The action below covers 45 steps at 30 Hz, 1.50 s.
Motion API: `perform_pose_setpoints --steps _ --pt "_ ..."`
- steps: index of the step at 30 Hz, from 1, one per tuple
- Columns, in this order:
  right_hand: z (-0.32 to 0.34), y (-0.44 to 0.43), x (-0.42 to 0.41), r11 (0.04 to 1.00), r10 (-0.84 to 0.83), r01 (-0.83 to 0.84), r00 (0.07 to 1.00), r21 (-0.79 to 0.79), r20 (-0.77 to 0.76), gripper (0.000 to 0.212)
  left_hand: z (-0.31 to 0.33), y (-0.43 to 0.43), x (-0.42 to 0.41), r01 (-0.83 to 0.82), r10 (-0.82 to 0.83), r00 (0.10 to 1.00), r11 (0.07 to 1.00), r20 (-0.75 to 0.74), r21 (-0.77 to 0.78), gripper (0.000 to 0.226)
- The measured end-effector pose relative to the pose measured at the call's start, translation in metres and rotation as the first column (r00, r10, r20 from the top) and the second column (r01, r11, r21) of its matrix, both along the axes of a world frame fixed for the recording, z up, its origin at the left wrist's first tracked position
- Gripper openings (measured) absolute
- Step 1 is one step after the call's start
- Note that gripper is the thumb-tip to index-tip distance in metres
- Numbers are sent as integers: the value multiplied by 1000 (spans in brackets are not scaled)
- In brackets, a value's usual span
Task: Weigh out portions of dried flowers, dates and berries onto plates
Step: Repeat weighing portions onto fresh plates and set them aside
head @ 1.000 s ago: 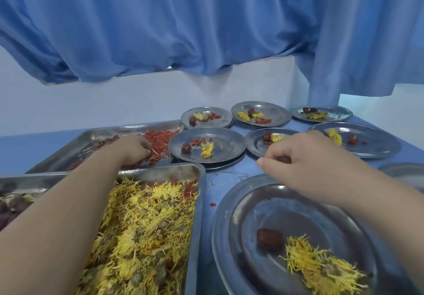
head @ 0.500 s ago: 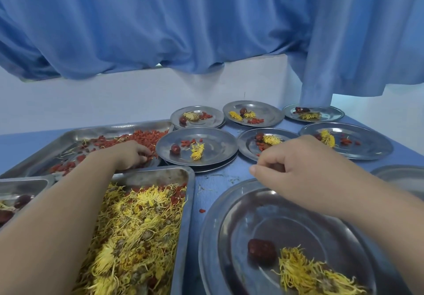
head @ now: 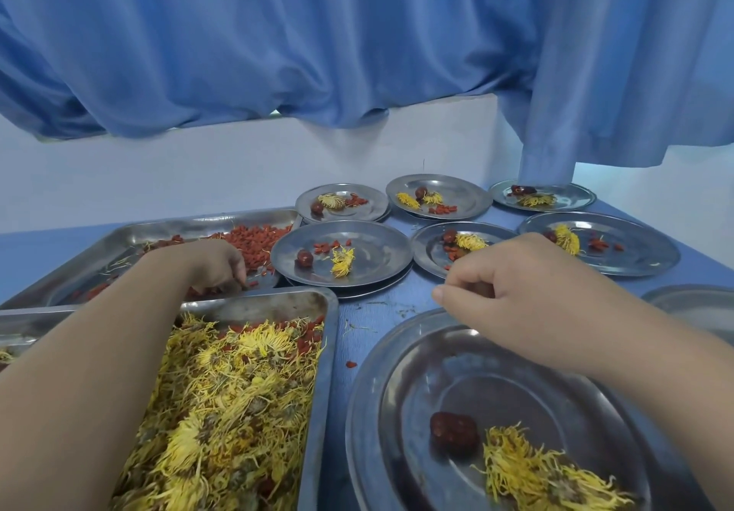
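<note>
Left hand (head: 210, 268) down in the far rectangular steel tray (head: 131, 236), fingers curled, tips among the heap of red dried berries (head: 254, 244) near the tray's front edge. Fingertips hidden behind the knuckles; cannot tell whether any berries pinched.

Right hand (head: 528, 300) above the far rim of the large round steel plate (head: 397, 391) nearest the camera. Fingers curled inward, thumb laid forward along the index finger. Cannot tell whether anything held inside the curl.

On that large plate: one dark red dried date (head: 452, 433) and, just beside it to the right, a clump of yellow dried flowers (head: 544, 471).

Second rectangular steel tray (head: 329, 351) in front of the berry tray, partly under the left forearm, filled with a loose yellow flower mass (head: 222, 399), some red berries mixed in at its far end. Edge of a third steel tray (head: 24, 320) at the left border, contents mostly out of view.

Six smaller round steel plates (head: 464, 192) in two rows beyond the right hand, with small portions of dates, yellow flowers and red berries on them. Nearest left one (head: 377, 248) stacked on another plate, just beside the berry tray's right end. Rim of a further plate (head: 695, 304) at the right border.

Single stray berry (head: 350, 364) on the blue tabletop (head: 377, 312), between the flower tray and the large plate. Blue curtain (head: 357, 33) over a white wall (head: 198, 176) behind.
</note>
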State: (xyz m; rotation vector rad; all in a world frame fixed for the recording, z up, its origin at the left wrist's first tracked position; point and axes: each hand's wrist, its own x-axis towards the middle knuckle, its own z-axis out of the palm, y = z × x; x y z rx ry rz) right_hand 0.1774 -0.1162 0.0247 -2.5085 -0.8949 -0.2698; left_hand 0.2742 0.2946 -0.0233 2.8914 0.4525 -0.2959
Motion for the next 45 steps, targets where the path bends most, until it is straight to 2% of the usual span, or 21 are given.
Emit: perform_pose_setpoints --steps 8,14,16,19,22,28,36,42,45 --pt "-2 -1 3 1000 12 -12 1000 -2 26 33 0 -2 -4 -21 9 997 985 72 170 13" --pt "0 -1 4 1000 0 0 1000 0 10 35 9 -3 -9 -9 -8 991 992 133 125 14" --pt "1 -3 5 1000 -3 3 1000 5 13 39 15 -2 -13 -9 1 975 999 223 33 11" --pt "1 -4 5 1000 -5 5 999 4 34 42 23 0 -22 -1 61 944 983 325 -183 9" --pt "1 -3 5 1000 5 -5 999 -10 51 41 27 -2 -31 13 118 921 943 372 -331 5" --pt "0 -8 8 1000 3 -2 999 -12 39 41 29 -9 -41 3 249 882 847 400 -532 5" --pt "-4 -13 13 1000 -17 17 1000 -26 14 41 16 -10 -50 -30 327 875 772 357 -634 17" --pt "-3 -16 16 1000 -21 21 1000 -17 9 42 19 -28 -60 -6 413 852 622 322 -783 7" --pt "1 -19 15 1000 -16 16 1000 13 25 44 32 -52 -71 50 361 885 554 294 -831 11"
